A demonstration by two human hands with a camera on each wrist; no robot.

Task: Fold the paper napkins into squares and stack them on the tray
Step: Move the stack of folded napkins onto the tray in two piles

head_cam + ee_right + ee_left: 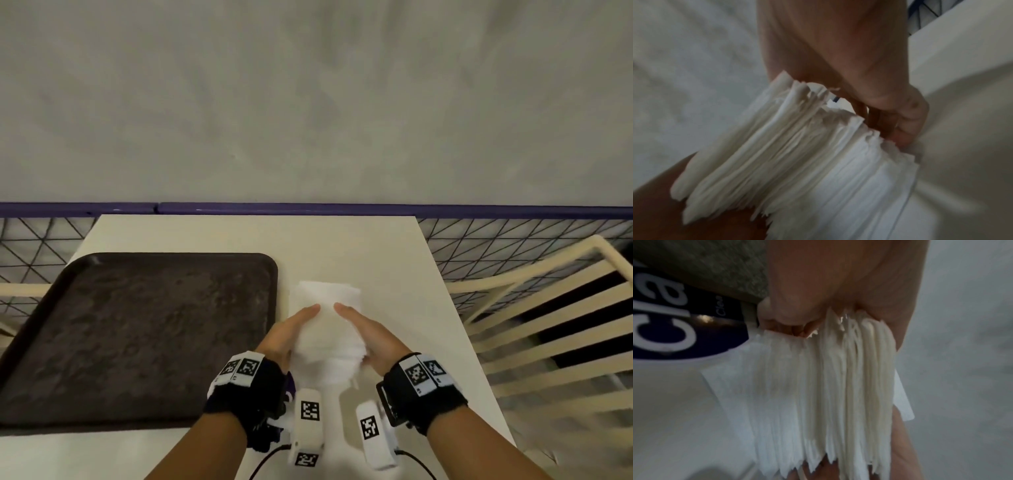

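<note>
Both hands clamp one thick stack of napkins (pixel 327 329) from two sides: left hand (pixel 289 334), right hand (pixel 371 337). I think even pressure keeps the sheets from fanning. The stack is just right of the dark tray (pixel 137 335), which lies on the pale surface (pixel 239 236); beyond it a grey wall (pixel 308 102)

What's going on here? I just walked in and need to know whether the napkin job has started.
A person is holding a thick stack of white napkins between both hands, left hand on one side and right hand on the other, over the white table. The dark tray sits to the left with no napkins on it. So it looks barely started: nothing is stacked on the tray yet.
</note>
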